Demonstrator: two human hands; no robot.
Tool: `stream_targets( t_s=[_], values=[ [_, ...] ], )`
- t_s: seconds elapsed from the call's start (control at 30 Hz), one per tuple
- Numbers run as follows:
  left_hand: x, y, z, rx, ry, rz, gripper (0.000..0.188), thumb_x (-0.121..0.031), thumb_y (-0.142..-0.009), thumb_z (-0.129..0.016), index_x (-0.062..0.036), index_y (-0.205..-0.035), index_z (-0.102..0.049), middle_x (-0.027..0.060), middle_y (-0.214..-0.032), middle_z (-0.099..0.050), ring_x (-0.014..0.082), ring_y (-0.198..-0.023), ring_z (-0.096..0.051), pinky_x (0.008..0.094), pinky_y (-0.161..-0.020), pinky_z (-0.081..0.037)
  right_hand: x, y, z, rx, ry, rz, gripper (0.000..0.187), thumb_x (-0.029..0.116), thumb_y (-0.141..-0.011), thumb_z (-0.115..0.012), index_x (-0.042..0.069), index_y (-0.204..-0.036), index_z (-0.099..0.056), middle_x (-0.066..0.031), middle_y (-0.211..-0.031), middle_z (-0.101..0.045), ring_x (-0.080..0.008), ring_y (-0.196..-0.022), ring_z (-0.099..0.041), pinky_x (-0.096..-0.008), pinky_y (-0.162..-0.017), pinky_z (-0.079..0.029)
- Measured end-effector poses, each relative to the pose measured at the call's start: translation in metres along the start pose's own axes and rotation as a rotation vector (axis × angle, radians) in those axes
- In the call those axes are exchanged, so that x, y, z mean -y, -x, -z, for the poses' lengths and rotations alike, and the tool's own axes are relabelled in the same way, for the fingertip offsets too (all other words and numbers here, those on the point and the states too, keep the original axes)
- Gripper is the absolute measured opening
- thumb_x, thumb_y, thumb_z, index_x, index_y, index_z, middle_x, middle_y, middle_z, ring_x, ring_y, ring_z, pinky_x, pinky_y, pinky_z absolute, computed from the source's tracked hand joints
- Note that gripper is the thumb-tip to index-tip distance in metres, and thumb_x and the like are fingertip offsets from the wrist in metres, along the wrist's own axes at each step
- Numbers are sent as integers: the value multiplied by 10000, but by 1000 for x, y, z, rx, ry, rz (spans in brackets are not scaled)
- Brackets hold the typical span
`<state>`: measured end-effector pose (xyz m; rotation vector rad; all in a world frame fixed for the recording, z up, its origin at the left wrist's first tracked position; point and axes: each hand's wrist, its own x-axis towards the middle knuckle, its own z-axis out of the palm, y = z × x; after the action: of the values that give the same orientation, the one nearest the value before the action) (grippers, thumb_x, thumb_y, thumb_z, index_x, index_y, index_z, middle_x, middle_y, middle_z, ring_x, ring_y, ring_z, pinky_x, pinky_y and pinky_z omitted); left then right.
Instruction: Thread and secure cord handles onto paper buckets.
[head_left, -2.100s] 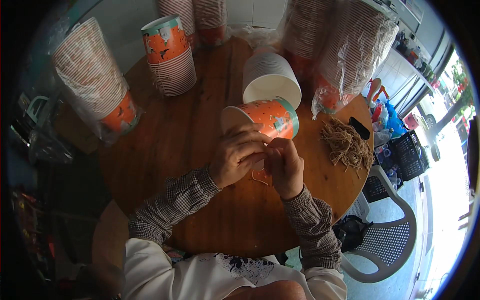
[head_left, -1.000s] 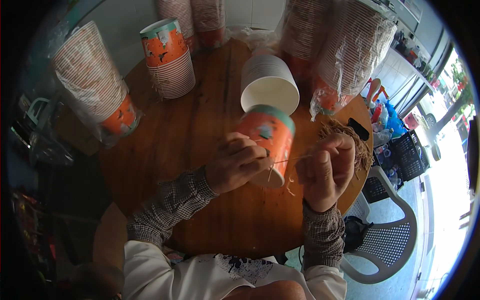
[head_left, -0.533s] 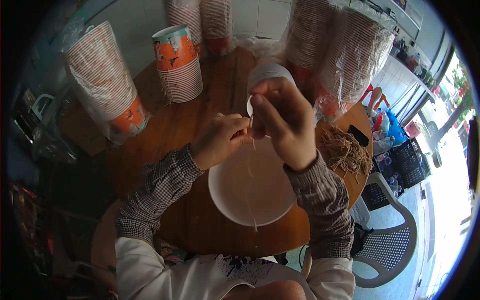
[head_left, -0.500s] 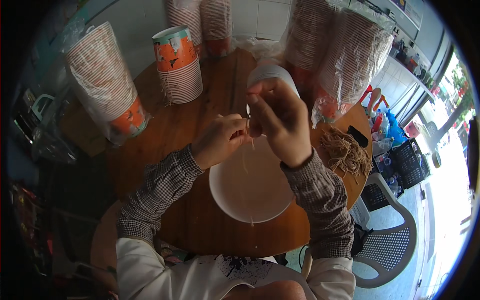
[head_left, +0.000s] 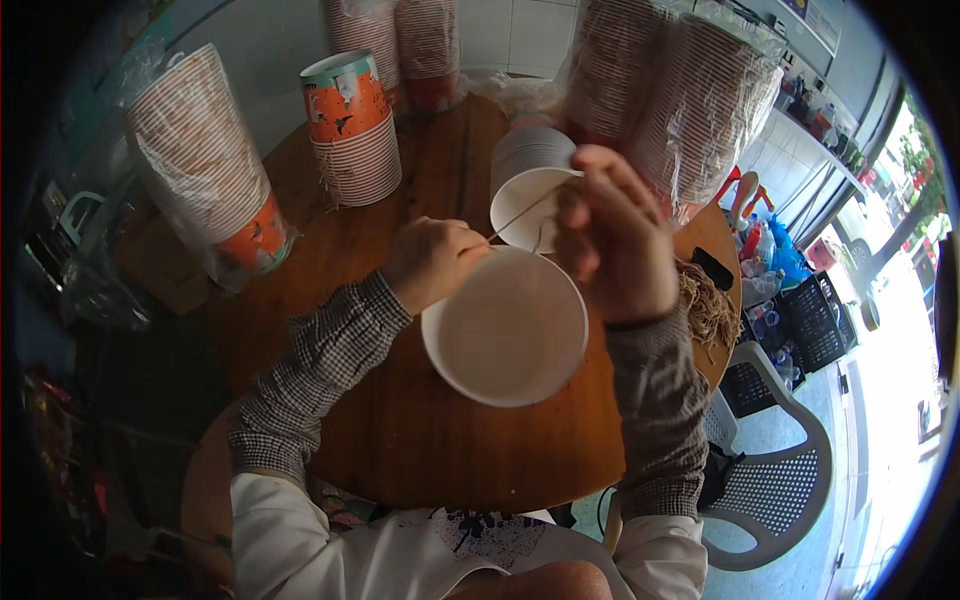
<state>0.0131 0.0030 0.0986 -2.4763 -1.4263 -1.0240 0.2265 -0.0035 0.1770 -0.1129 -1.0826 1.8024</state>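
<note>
Centrally, a round white paper bowl (head_left: 505, 328) is seen from above, its smooth pale inside facing the camera, held over the round wooden table (head_left: 440, 440), whose brown grain shows plainly. The bowl's rim is gripped at its upper left by the left hand (head_left: 432, 262), the fingers curled and pressed together around the edge. A thin, stiff-looking string (head_left: 522, 212) is drawn taut from that hand up to the right hand (head_left: 615, 240), which is raised above the bowl's far rim, its fingertips pinching the string's upper end. Both forearms are bent inward, clad in finely checked sleeves. Just behind the hands a stack of plain white bowls (head_left: 527, 185) is set on the table, and a ribbed stack of orange printed cups (head_left: 352, 130) stands further left. A loose bundle of tan strings (head_left: 705, 305) is laid at the table's right edge, near a white plastic chair (head_left: 780, 490).
</note>
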Motion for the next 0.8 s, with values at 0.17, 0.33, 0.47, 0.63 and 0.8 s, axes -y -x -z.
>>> stream_targets(
  t_s=[0.17, 0.33, 0.47, 0.63, 0.8],
  values=[
    [51, 9, 8, -23, -198, 64, 130, -154, -833, -649, -40, -880, -693, 102, -802, -664, 266, -715, -640, 352, -631, -509, 24, 42, -11, 194, -13, 144, 185, 109, -967, -463, 25, -1126, -505, -86, -750, -603, -125, -470, -511, -209, -416, -419],
    [9, 9, 26, -324, 127, 102, 170, -106, -828, -674, -8, -966, -656, 99, -818, -654, 202, -720, -638, 308, -671, -507, -7, 59, 8, 135, -93, 61, 175, 65, -959, -463, 30, -1125, -507, -134, -865, -626, -135, -522, -562, -240, -443, -473],
    [-56, 46, 27, -137, 833, 262, 232, -183, -943, -571, 29, -1010, -635, 73, -944, -680, 119, -880, -623, 286, -785, -498, -40, 57, 15, 101, -248, -110, 152, 82, -973, -457, 49, -1107, -522, -105, -879, -616, -106, -552, -549, -224, -470, -481],
    [-81, 53, 10, 101, 1145, 317, 300, -223, -990, -488, 39, -1056, -618, 88, -977, -658, 136, -915, -613, 298, -825, -499, -57, 52, 23, 54, -299, -64, 141, 87, -975, -456, 46, -1087, -531, -99, -893, -617, -101, -567, -556, -222, -490, -494],
    [-70, 50, 0, 143, 1229, 400, 250, -180, -983, -500, 36, -975, -626, 80, -919, -654, 146, -822, -626, 285, -763, -518, -63, 53, 38, 11, -314, -50, 138, 83, -975, -450, 37, -1075, -534, -94, -899, -619, -106, -587, -575, -224, -504, -508]
  ],
)
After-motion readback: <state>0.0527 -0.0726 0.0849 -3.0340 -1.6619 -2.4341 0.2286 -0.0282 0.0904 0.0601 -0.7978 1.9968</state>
